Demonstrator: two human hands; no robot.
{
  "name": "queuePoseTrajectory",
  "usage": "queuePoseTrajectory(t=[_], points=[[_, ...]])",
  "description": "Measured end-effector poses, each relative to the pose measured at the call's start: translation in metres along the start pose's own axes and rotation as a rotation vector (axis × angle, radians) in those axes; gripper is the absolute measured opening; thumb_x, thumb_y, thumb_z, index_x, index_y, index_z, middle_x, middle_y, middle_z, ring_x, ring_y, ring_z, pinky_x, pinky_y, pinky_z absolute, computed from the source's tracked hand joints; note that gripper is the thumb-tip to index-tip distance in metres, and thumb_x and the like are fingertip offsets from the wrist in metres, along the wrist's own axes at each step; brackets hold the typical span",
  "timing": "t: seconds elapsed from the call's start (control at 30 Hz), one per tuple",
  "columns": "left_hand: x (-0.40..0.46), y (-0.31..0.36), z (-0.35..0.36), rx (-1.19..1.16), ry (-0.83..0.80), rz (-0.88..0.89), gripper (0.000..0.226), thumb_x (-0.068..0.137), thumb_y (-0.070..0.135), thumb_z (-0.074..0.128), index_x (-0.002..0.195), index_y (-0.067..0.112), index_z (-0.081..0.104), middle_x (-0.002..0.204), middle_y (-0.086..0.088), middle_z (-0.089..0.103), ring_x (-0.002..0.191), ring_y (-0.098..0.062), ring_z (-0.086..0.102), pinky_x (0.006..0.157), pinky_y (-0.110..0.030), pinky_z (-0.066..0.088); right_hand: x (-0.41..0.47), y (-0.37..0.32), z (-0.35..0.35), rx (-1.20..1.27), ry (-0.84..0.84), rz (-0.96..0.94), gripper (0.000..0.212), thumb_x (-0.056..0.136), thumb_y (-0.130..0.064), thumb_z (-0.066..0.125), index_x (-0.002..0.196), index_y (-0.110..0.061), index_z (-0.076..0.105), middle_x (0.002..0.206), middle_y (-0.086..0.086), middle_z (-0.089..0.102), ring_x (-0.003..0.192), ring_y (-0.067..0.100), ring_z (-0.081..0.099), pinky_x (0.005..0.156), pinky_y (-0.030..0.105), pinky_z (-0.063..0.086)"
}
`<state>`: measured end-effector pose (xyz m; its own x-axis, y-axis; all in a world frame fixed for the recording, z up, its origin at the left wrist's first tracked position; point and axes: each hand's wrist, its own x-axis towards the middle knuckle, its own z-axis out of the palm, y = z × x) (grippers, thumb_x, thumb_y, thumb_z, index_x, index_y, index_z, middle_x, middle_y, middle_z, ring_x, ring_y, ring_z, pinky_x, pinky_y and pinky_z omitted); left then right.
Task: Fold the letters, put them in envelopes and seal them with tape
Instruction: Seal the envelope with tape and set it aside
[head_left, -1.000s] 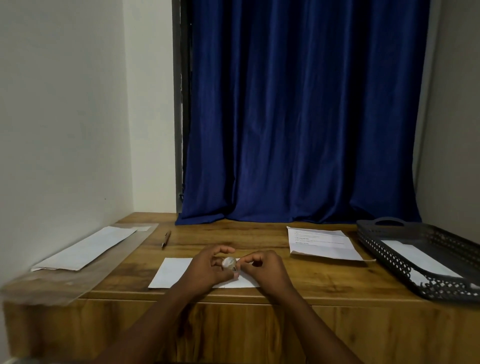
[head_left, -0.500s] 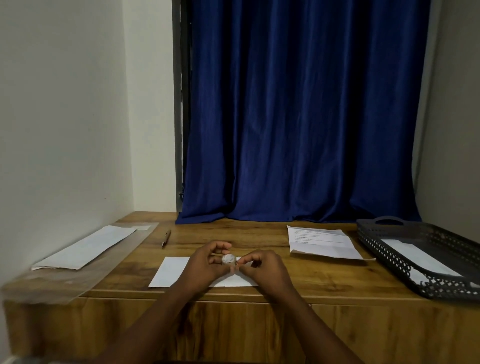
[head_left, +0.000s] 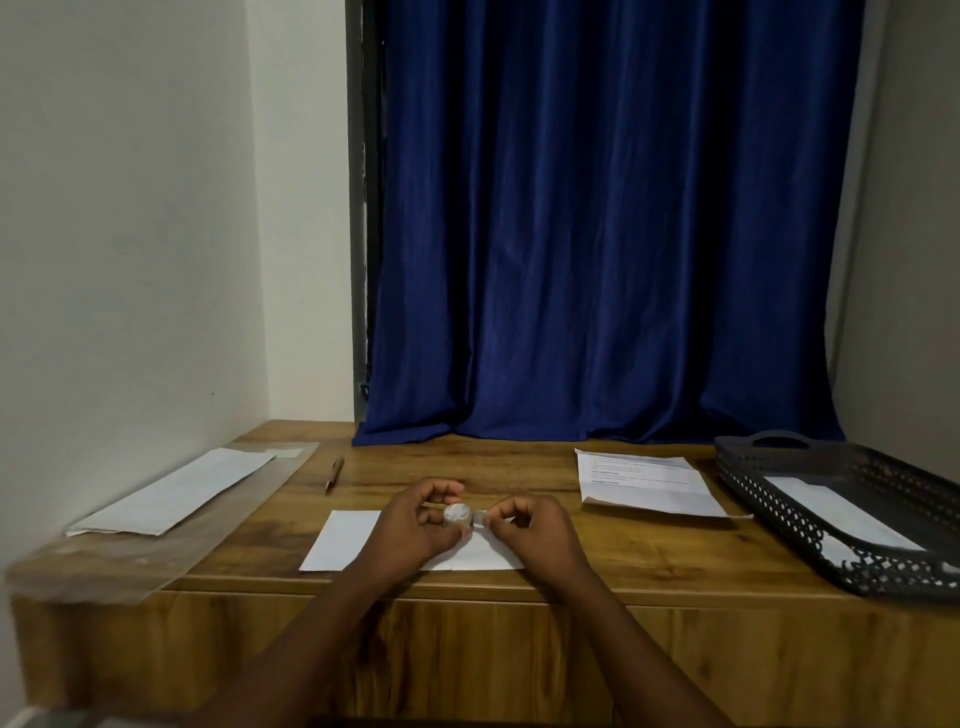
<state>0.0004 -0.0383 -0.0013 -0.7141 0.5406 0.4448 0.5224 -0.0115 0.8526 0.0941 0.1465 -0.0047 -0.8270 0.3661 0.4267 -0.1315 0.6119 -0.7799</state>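
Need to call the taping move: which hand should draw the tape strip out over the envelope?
Right. The right hand already pinches the tape's free end beside the tape roll, which the left hand grips, both just above the envelope.

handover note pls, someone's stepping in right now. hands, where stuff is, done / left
Left hand holds the tape roll; right hand pinches the tape's free end beside it, both over the envelope at the desk's front edge.
Printed letters lie unfolded to the right; spare envelopes far left; one envelope in the tray, looks finished.
Done: this envelope seems filled, cannot confirm.
Left: tape it shut, then fold, stuff and seal the remaining letters.
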Motion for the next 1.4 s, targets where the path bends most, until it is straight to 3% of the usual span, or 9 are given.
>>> queuePoseTrajectory(t=[0.27,0.57,0.8,1.0,1.1,1.17,1.27,1.33,1.4], points=[[0.001,0.001,0.0,0.012,0.012,-0.003,0.048,0.08,0.013,0.088,0.121,0.027,0.068,0.118,0.009,0.072,0.107,-0.011,0.072,0.089,-0.025,0.059,0.001,-0.001,-0.002,0.062,0.048,0.039,0.01,0.091,-0.028,0.073,0.083,-0.027,0.079,0.082,-0.016,0.075,0.082,0.0,0.068,0.075,0.027,0.056],[0.001,0.007,-0.004,0.052,0.159,0.02,0.042,0.085,0.009,0.083,0.121,0.025,0.068,0.118,0.008,0.073,0.11,-0.009,0.069,0.097,-0.025,0.056,0.001,-0.002,-0.004,0.12,0.092,0.077,0.01,0.091,-0.027,0.074,0.082,-0.025,0.079,0.081,-0.013,0.076,0.081,0.006,0.07,0.076,0.029,0.059],[0.002,0.015,-0.041,0.192,0.271,0.119,0.032,0.084,0.017,0.083,0.11,0.031,0.071,0.104,0.023,0.073,0.097,0.001,0.068,0.078,-0.013,0.054,0.001,0.004,-0.003,0.186,0.094,0.041,0.013,0.091,-0.029,0.075,0.08,-0.023,0.079,0.079,-0.01,0.077,0.076,0.003,0.07,0.071,0.027,0.055],[-0.016,-0.009,-0.122,0.463,0.462,-0.008,0.018,0.093,0.016,0.071,0.109,0.024,0.069,0.099,0.008,0.071,0.09,-0.009,0.067,0.081,-0.033,0.058,0.0,0.006,-0.004,0.21,0.109,0.029,0.012,0.092,-0.023,0.074,0.081,-0.023,0.079,0.079,-0.01,0.077,0.074,0.004,0.07,0.069,0.027,0.053],[-0.029,-0.026,-0.146,0.563,0.464,-0.078,0.012,0.097,0.02,0.067,0.109,0.018,0.066,0.094,-0.002,0.072,0.087,-0.02,0.068,0.08,-0.042,0.058,0.002,0.006,-0.004,0.219,0.117,0.042,0.01,0.091,-0.022,0.076,0.081,-0.023,0.079,0.08,-0.012,0.077,0.077,0.005,0.071,0.072,0.028,0.056],[-0.031,-0.027,-0.148,0.589,0.424,-0.154,0.02,0.097,0.025,0.066,0.115,0.016,0.064,0.098,-0.006,0.072,0.087,-0.021,0.068,0.082,-0.044,0.058,0.002,0.006,-0.005,0.225,0.121,0.055,0.01,0.09,-0.021,0.076,0.081,-0.023,0.08,0.081,-0.012,0.077,0.079,0.006,0.071,0.072,0.028,0.056],[-0.025,-0.018,-0.138,0.724,0.41,-0.191,0.044,0.089,0.039,0.068,0.129,0.021,0.062,0.134,-0.008,0.059,0.12,-0.027,0.056,0.103,-0.046,0.05,0.003,0.005,-0.008,0.248,0.144,0.075,0.01,0.09,-0.018,0.076,0.081,-0.023,0.08,0.079,-0.012,0.077,0.079,0.009,0.072,0.069,0.026,0.056],[-0.019,-0.008,-0.122,0.848,0.451,-0.115,0.054,0.082,0.038,0.077,0.132,0.026,0.061,0.146,-0.006,0.047,0.132,-0.029,0.045,0.108,-0.045,0.043,0.003,0.005,-0.009,0.273,0.167,0.095,0.011,0.09,-0.016,0.076,0.082,-0.023,0.08,0.078,-0.011,0.077,0.079,0.012,0.072,0.067,0.026,0.055],[-0.012,0.001,-0.1,0.879,0.368,0.073,0.056,0.081,0.036,0.08,0.132,0.022,0.063,0.144,-0.005,0.05,0.131,-0.027,0.046,0.108,-0.044,0.043,0.004,0.004,-0.01,0.301,0.183,0.118,0.011,0.09,-0.012,0.075,0.085,-0.021,0.079,0.078,-0.008,0.077,0.08,0.014,0.072,0.067,0.025,0.055]])
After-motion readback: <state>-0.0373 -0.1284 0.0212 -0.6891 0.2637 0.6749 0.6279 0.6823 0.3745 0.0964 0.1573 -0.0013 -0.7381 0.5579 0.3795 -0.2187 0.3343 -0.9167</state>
